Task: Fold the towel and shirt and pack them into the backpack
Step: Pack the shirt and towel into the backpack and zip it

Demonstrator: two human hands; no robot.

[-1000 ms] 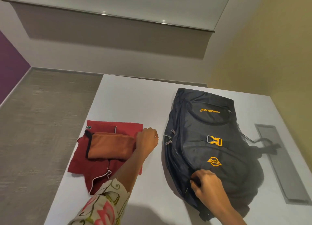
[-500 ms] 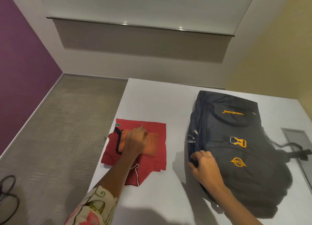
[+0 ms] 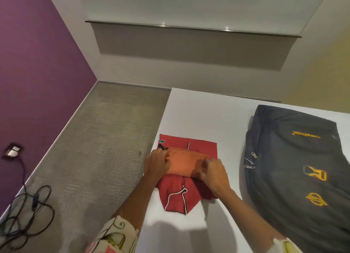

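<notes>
Towel [image 3: 184,164]: orange, folded to a narrow pad, sits on top of shirt [image 3: 191,188], prob. stacked so both lift as one bundle.
Left hand [image 3: 158,164] & right hand [image 3: 213,172]: one at each end of towel, fingers curled onto it; whether they also pinch shirt underneath, can't tell.
Shirt: red, white piping, green logo at far corner, folded flat near left edge of table [image 3: 208,112]; one flap pokes toward the person.
Backpack [image 3: 295,177]: black w/ orange print, flat, just right of stack, within reach for packing. No opening seen.
</notes>
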